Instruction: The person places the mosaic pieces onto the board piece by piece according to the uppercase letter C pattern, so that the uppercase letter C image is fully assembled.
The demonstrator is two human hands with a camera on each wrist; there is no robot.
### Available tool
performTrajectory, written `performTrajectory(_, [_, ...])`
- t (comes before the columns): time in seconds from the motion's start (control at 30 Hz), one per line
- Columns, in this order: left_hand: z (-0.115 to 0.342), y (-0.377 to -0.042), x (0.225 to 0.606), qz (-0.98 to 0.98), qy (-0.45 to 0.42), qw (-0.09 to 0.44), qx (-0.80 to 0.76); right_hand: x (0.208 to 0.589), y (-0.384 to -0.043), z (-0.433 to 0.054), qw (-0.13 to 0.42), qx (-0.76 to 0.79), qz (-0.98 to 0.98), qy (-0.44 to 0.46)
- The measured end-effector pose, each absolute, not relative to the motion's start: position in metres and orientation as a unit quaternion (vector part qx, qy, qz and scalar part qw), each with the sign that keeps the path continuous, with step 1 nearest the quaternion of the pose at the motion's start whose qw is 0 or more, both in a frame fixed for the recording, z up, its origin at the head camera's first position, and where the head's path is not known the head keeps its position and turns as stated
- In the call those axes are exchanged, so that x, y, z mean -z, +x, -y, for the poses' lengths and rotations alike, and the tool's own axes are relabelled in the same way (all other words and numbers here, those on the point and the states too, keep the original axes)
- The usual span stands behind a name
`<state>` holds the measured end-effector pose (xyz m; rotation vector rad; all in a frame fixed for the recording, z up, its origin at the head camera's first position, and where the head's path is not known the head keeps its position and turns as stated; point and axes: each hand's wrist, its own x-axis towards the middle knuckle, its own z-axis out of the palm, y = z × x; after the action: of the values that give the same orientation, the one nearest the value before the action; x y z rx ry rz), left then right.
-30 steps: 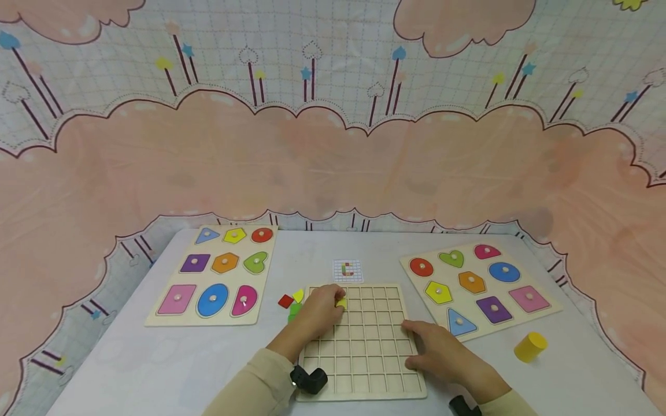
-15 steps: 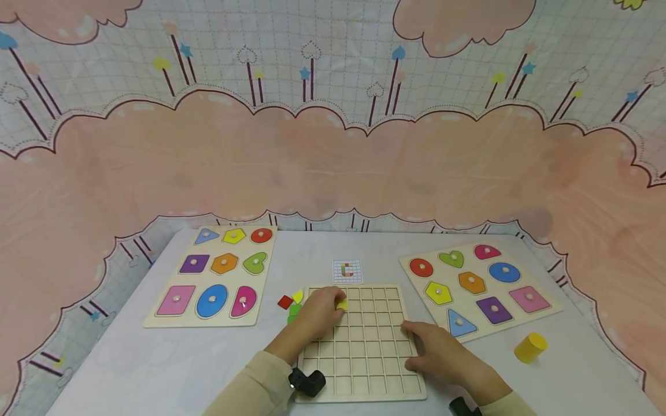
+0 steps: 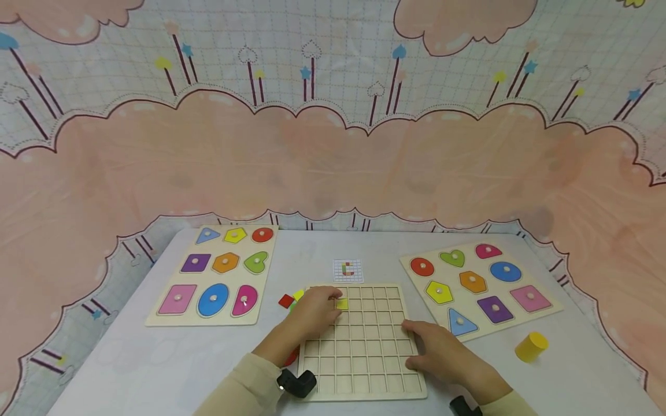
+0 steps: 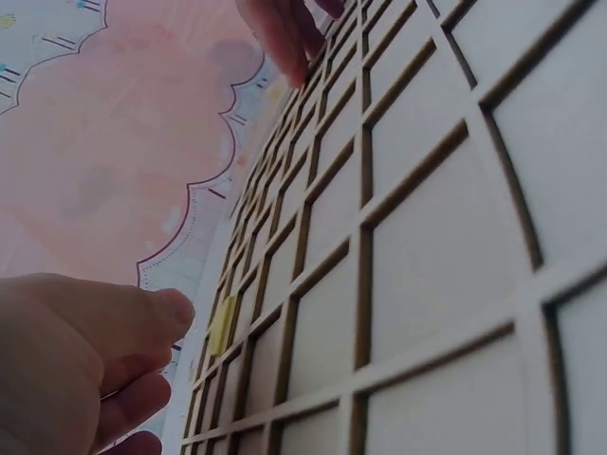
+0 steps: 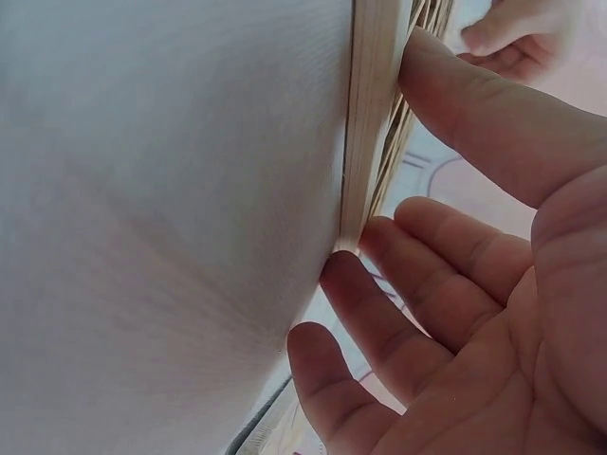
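A wooden grid board [image 3: 372,349] lies on the table in front of the person. One yellow square tile [image 3: 342,304] sits in a cell near its upper left; the left wrist view shows the same yellow tile [image 4: 223,325] apart from the fingers. My left hand [image 3: 314,313] hovers over the board's upper left corner, fingers loosely bent and holding nothing. Against the board's right edge rests my right hand [image 3: 442,352], with thumb and fingertips touching the side. Partly behind the left hand are a red tile [image 3: 286,301] and a yellow piece [image 3: 298,294].
A small pattern card [image 3: 347,270] lies beyond the board. Shape puzzle boards flank it, one on the left [image 3: 244,219] and one tilted on the right [image 3: 499,277]. A yellow cylinder [image 3: 531,347] stands at the right. Part of a red piece [image 3: 292,357] shows beneath the left forearm.
My left hand has let go of the yellow tile and drawn back slightly to the left, leaving the tile in the grid. The right hand stays at the board's edge.
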<state>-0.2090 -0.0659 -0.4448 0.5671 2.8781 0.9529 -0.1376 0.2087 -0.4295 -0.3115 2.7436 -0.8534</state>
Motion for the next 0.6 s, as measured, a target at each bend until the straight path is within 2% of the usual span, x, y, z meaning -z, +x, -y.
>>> performTrajectory(0.17, [0.082,-0.204,0.438,-0.930,0.182,0.025,-0.317,0.430,-0.138,-0.209,0.126,0.298,-0.940,-0.105])
performTrajectory(0.6, [0.136,-0.188,0.432,-0.943,0.110,0.016,-0.314,0.430,-0.139,-0.209,0.134,0.291,-0.942,-0.101])
